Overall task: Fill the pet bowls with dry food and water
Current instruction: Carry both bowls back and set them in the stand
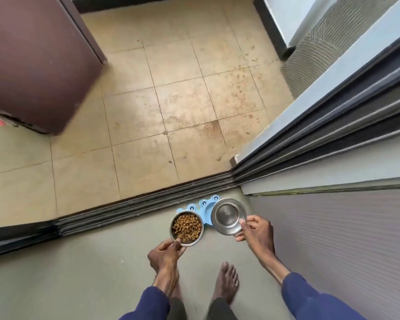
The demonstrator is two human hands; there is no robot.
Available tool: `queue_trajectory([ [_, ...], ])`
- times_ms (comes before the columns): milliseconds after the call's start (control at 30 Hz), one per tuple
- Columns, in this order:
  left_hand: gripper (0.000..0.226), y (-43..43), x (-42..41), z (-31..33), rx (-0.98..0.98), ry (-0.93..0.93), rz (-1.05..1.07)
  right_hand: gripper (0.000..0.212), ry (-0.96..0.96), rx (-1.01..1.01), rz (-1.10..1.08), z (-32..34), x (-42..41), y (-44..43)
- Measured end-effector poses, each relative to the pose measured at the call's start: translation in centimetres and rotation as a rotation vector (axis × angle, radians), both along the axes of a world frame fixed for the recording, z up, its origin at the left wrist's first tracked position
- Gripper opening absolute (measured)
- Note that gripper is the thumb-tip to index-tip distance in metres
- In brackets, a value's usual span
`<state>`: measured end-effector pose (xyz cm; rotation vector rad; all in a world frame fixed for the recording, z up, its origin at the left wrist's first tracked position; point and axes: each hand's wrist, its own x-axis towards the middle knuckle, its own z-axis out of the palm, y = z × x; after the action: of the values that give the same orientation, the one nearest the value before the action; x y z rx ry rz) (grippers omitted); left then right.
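My left hand (165, 251) grips the near rim of a steel bowl (187, 227) holding brown dry kibble. My right hand (256, 232) pinches the right rim of a second steel bowl (228, 215); its inside looks shiny, and I cannot tell whether water is in it. Both bowls are above a light blue frog-shaped holder (204, 205) that lies on the grey floor beside the sliding door track. The bowls hide most of the holder.
A sliding door track (136, 207) crosses the floor just beyond the holder. The door frame (321, 144) runs up the right side. Beyond lies a stained tiled floor (171, 100) with a maroon cabinet (32, 61) at left. My bare feet (226, 287) stand behind the bowls.
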<state>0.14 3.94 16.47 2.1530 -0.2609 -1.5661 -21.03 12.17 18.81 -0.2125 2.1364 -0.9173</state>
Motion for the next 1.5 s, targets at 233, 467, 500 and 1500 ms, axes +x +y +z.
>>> queue_trajectory([
  [233, 0.021, 1.0, -1.1, -15.3, 0.078, -0.091, 0.088, 0.019, -0.017, 0.057, 0.054, -15.7, -0.7, 0.9],
  [467, 0.016, 3.2, -0.7, -24.2, 0.121, -0.107, 0.092, 0.019, -0.029, 0.107, 0.078, -25.3, -1.2, 2.0],
  [500, 0.018, 3.4, -0.7, -25.0, 0.127, -0.118, 0.092, 0.018, -0.035, 0.112, 0.083, -26.2, -1.2, 2.1],
  [1500, 0.044, 2.3, -1.7, -28.2, 0.029, -0.233, -0.038, 0.024, 0.095, 0.294, 0.462, -31.2, -2.3, 0.3],
])
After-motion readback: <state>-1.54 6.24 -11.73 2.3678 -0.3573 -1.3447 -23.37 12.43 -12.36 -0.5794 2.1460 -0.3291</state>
